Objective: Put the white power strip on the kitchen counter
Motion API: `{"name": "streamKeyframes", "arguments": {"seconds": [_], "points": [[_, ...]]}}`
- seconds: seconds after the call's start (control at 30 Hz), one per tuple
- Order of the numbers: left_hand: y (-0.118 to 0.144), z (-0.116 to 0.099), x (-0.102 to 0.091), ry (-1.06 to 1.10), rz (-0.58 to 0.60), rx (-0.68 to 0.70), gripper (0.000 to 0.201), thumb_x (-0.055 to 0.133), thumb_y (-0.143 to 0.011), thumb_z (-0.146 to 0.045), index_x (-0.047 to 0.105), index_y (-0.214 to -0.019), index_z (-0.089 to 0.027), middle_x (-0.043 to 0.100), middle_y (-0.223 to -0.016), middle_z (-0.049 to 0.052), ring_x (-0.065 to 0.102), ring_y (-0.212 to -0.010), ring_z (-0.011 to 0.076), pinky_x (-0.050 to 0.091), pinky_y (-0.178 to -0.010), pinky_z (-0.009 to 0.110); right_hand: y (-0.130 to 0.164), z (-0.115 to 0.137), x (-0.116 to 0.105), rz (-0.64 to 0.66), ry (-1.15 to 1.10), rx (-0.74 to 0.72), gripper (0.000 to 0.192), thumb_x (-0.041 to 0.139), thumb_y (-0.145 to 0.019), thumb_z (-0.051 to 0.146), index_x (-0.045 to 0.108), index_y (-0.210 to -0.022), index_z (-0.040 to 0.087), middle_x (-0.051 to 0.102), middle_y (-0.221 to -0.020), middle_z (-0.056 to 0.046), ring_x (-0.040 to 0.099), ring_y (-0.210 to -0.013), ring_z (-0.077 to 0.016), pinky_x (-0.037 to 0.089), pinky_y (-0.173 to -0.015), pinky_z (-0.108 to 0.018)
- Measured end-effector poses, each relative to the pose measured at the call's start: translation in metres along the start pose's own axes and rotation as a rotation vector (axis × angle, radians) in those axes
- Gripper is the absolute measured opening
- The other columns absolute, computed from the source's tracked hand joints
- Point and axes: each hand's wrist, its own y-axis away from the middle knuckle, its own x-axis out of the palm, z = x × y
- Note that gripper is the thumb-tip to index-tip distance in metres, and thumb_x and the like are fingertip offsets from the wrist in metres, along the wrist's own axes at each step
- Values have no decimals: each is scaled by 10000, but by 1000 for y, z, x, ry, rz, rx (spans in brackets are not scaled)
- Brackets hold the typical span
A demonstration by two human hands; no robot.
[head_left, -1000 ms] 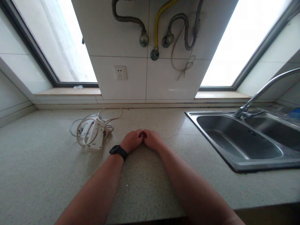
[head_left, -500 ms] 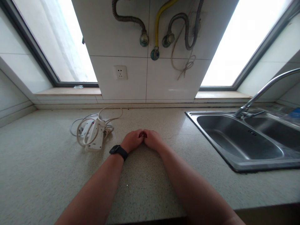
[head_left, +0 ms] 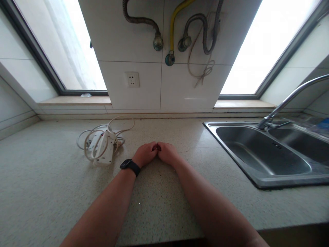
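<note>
My left hand point(head_left: 145, 152) and my right hand point(head_left: 167, 153) rest on the speckled stone countertop point(head_left: 159, 202), both curled into fists. Their knuckles meet at the middle, and nothing shows in either one. A black watch point(head_left: 130, 166) sits on my left wrist. To the left of my left hand, and apart from it, lie white power strips point(head_left: 105, 151) with their looped white cord point(head_left: 88, 154) partly over them.
A steel double sink point(head_left: 257, 151) with a chrome faucet point(head_left: 285, 101) is set into the counter on the right. The tiled wall behind carries a socket point(head_left: 132, 79), a yellow pipe point(head_left: 172, 32) and grey hoses point(head_left: 141, 21). Windows flank it.
</note>
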Motion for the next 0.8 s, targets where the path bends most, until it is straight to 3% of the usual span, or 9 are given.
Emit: {"name": "streamKeyframes", "arguments": {"seconds": [0.8], "points": [[-1, 3, 3, 7, 5, 1, 145, 454, -868, -259, 589, -872, -206, 667, -818, 49, 585, -745, 182, 321, -625, 278, 0, -1, 0, -14, -15, -13, 244, 472, -850, 229, 662, -1003, 227, 713, -1003, -71, 631, -910, -211, 374, -698, -278]]}}
